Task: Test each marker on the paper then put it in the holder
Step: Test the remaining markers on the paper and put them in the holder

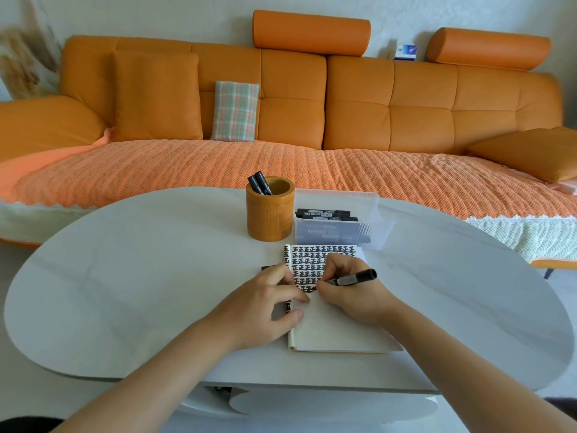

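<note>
A white notepad [337, 329] lies on the table, its upper part filled with rows of black marks. My right hand [352, 295] grips a black marker [352, 279] with its tip down on the paper. My left hand [268, 304] presses flat on the pad's left edge, partly covering something black beneath it. Behind the pad stands a round brown holder [270, 220] with two black markers [259, 183] sticking out. To its right, a clear plastic box [342, 228] holds more black markers [324, 214].
The white oval table [140, 276] stretches wide to the left and right of the pad. An orange sofa [281, 120] with a plaid cushion [235, 111] runs behind the table's far edge.
</note>
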{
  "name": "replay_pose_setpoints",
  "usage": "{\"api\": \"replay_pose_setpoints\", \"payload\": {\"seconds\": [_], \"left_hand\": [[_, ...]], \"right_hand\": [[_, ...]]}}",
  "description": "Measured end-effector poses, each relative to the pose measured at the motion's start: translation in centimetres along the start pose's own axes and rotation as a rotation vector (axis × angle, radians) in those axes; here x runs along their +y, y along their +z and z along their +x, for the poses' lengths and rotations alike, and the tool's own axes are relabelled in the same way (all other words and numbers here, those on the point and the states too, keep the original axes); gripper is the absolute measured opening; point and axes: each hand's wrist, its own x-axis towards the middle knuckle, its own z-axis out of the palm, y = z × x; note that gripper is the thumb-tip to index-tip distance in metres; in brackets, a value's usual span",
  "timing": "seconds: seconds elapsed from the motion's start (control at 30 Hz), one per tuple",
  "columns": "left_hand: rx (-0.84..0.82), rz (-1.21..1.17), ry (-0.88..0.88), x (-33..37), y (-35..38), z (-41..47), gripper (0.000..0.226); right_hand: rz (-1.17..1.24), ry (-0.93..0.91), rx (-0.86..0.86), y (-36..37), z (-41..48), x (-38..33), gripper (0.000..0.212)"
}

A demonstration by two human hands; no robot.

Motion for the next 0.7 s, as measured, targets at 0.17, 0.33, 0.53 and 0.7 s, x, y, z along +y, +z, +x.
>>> {"api": "replay_pose_setpoints", "payload": {"seconds": [0.17, 0.33, 0.53, 0.7], "left_hand": [[0.017, -0.006, -0.004, -0.4, -0.8, 0.4, 0.034], [0.17, 0.068, -0.111, -2.5, -2.4, 1.4, 0.031], [0.139, 0.204, -0.213, -4.4, -2.5, 1.8, 0.031], [0.106, 0.184, -0.239, -4.5, -2.2, 2.4, 0.019]], "right_hand": [[0.225, 0.02, 0.093, -0.5, 0.1, -0.1, 0.01], [0.181, -0.026, 0.137, -0.8, 0.9, -0.6, 0.024], [-0.061, -0.133, -0.01, -2.5, 1.5, -0.5, 0.052], [0.027, 0.069, -0.134, -3.1, 2.4, -1.4, 0.048]]}}
